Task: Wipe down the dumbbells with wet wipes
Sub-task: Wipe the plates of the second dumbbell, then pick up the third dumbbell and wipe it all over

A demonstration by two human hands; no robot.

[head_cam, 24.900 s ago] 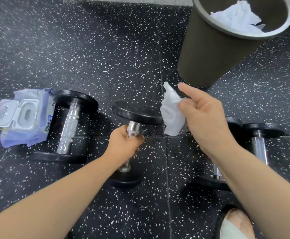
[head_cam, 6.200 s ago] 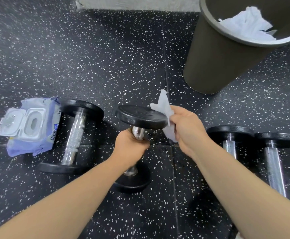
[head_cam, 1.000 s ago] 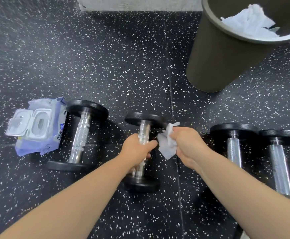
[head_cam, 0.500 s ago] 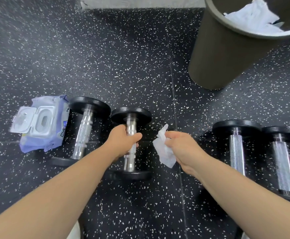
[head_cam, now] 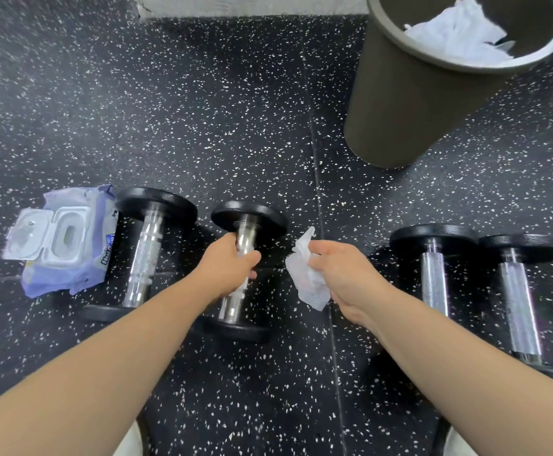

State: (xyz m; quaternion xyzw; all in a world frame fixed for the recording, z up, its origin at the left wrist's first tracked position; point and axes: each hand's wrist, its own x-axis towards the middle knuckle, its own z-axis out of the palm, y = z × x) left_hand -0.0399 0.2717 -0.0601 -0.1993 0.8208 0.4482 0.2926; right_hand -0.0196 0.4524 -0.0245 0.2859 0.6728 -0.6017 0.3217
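1. While the dumbbell (head_cam: 248,222) lies on the floor (head_cam: 202,126), my left hand (head_cam: 227,269) wraps its chrome handle (head_cam: 247,238), fingers curled fully closed.
2. My right hand (head_cam: 344,274) pinches a crumpled wet wipe (head_cam: 306,281) just right of it, not touching.
3. My left hand hides the handle's middle; my right forearm (head_cam: 433,357) covers the next dumbbell (head_cam: 433,235) at its near end.

Four chrome-handled dumbbells (head_cam: 143,255) lie side by side, a crumpled wipe (head_cam: 308,281) between the middle two.

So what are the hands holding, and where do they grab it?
The left hand grips the black-ended dumbbell by its chrome bar. The right hand pinches a crumpled white wet wipe around its middle.
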